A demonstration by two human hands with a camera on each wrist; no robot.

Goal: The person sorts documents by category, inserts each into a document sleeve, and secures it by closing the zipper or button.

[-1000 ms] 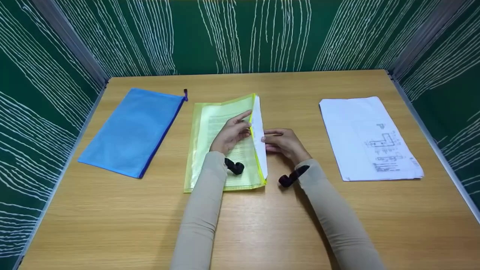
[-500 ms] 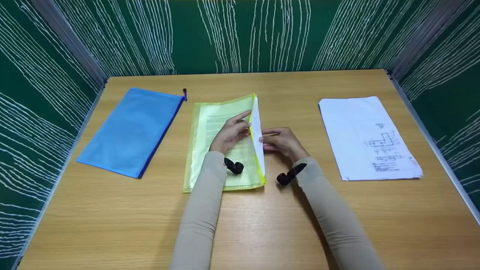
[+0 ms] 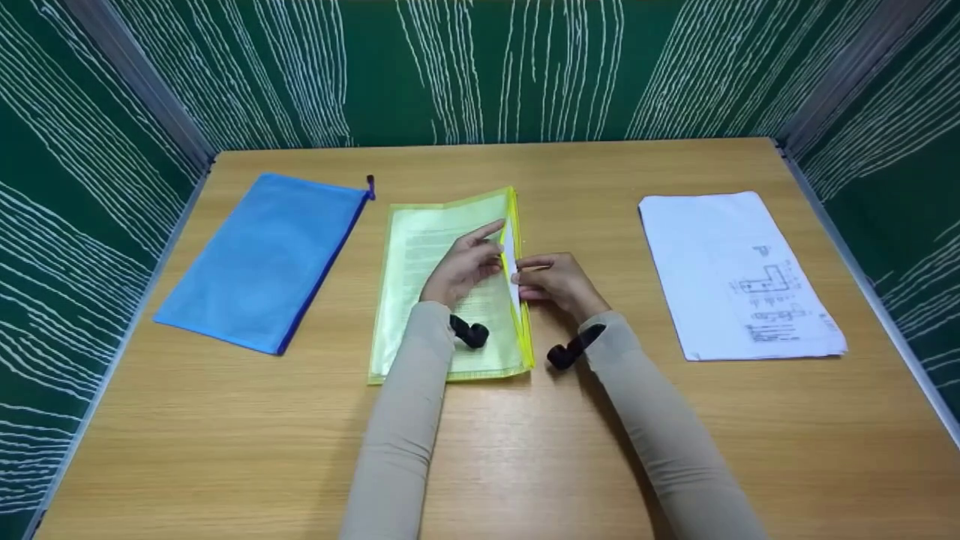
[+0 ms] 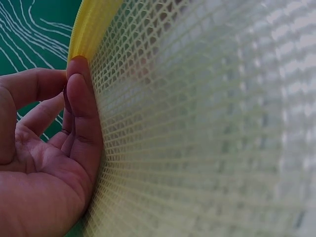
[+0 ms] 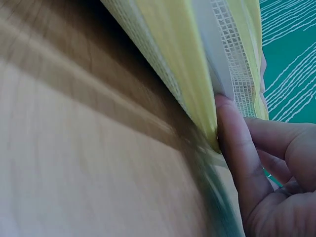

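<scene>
- Scanning head view: yellow mesh pouch (image 3: 411, 262) lies mid-table (image 3: 480, 465), between blue pouch (image 3: 262, 262) and loose papers (image 3: 720, 262), well apart from both. I read left hand (image 3: 461, 268) as pinching the raised lip, right hand (image 3: 564, 281) as pinching the white paper (image 3: 509, 240) at the mouth.
- Head view, risk: pushing at mid-edge only could skew or buckle the paper. No hand presses the pouch's far side down, so I'd expect a hard push to slide it.
- Left wrist view: fingertips hold the yellow zip edge (image 4: 98, 24), mesh bowed beside them. If that pinch slips, the lip likely drops and traps the right fingers or snags the paper.
- Right wrist view: fingertips at the paper's edge, just beside the lower lip (image 5: 173, 39), second lip beyond. A tilted corner might catch in the mesh; paper left proud could jam the zip. Fingers hide part of the edge; I can't tell how the corners sit.
</scene>
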